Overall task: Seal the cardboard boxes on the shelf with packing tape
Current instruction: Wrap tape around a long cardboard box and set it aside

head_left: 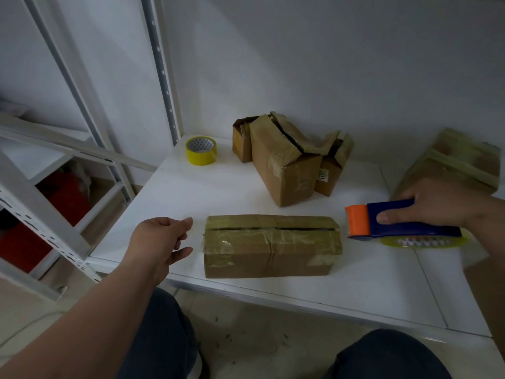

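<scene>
A long cardboard box [270, 247] lies near the front edge of the white shelf [224, 192], old tape over its top and a dark slit open along its flaps. My left hand [161, 242] hovers just left of it, fingers loosely curled, holding nothing. My right hand [437, 203] grips a blue and orange tape dispenser [393, 222] with a yellowish roll, just right of the box and apart from it.
Three upright boxes [287, 165] with loose flaps stand at the back. A yellow tape roll [201, 150] lies at the back left. Another taped box [459, 162] sits far right. A metal rack [54, 173] with red items stands left. My knees are below the shelf.
</scene>
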{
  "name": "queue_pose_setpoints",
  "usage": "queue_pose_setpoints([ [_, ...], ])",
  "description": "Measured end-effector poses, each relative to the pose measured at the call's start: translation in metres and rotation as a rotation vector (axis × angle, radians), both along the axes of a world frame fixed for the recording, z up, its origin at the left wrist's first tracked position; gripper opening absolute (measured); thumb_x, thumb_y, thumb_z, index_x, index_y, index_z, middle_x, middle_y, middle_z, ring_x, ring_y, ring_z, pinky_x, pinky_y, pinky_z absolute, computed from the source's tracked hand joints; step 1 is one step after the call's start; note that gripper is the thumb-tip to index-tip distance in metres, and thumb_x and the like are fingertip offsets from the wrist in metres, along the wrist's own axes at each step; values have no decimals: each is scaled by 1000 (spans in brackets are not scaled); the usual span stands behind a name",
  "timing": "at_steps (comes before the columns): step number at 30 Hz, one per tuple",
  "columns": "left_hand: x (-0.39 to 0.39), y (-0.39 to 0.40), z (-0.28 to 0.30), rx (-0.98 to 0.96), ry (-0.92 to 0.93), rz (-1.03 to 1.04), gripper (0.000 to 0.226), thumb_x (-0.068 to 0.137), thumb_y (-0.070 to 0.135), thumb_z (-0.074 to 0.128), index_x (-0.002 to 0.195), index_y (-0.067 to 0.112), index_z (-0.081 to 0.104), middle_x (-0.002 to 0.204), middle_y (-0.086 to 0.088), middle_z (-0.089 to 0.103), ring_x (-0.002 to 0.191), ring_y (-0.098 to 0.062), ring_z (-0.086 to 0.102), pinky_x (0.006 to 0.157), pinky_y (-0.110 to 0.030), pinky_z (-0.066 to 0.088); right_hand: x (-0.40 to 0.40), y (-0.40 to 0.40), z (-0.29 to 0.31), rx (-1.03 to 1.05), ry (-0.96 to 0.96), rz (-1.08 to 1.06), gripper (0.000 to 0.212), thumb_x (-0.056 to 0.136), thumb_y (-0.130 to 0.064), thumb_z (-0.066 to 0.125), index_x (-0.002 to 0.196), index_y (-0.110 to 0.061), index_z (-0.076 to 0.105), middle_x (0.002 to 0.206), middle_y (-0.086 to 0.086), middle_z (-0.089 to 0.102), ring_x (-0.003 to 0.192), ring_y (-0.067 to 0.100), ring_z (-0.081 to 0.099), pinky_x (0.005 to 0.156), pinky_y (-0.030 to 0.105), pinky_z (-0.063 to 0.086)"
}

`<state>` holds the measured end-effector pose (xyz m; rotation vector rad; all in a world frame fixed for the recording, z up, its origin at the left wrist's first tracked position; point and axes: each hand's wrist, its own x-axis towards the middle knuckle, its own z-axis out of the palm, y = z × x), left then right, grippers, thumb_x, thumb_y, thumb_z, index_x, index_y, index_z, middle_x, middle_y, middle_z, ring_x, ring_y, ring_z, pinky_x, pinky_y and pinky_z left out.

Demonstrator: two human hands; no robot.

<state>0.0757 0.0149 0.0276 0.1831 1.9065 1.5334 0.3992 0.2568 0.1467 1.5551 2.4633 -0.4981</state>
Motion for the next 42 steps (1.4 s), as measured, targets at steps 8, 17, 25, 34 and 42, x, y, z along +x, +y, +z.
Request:
queue_pose_setpoints([
  [8, 11, 4, -21, -118, -54, -22, 23, 87, 22, 73, 88, 0, 67, 82, -14, 59, 70, -22, 52, 59, -33, 54, -13, 8, -24, -37, -112, 9, 64, 55, -79, 62, 76, -19, 71, 74, 0, 70, 68, 13, 65, 57, 23, 46],
  [17, 10, 10, -22, -324, 161, -285, 54, 97, 34, 57, 148, 30, 38, 117, -7, 61, 101, -25, 56, 84, -41, 55, -8, 14, -46, -93, -48, -24, 53, 65, -70, 69, 85, -21, 71, 81, -1, 68, 74, 13, 65, 59, 24, 47],
  [25, 47, 39, 4, -453, 1192, -923, 87, 84, 75, 4, 156, 27, 1, 164, 5, 1, 151, -20, -3, 121, -46, 1, 0, -1, -69, -173, 124, -105, 61, 54, -75, 66, 81, -21, 73, 81, 1, 71, 72, 15, 68, 64, 27, 55],
  [34, 70, 55, 2, -659, 1392, -1179, 96, 76, 87, 6, 148, 33, -27, 156, 9, -31, 146, -22, -26, 116, -59, -10, 8, -15, -85, -174, 229, -117, 60, 58, -75, 62, 80, -20, 72, 78, -1, 71, 70, 12, 67, 57, 22, 47],
  [42, 91, 83, 5, -457, 1486, -1178, 90, 82, 76, 43, 153, 29, 14, 156, 2, 18, 141, -23, 18, 117, -42, 17, 5, -14, -85, -143, 229, -21, 66, 52, -81, 57, 75, -21, 70, 76, -2, 69, 68, 11, 66, 57, 22, 46],
])
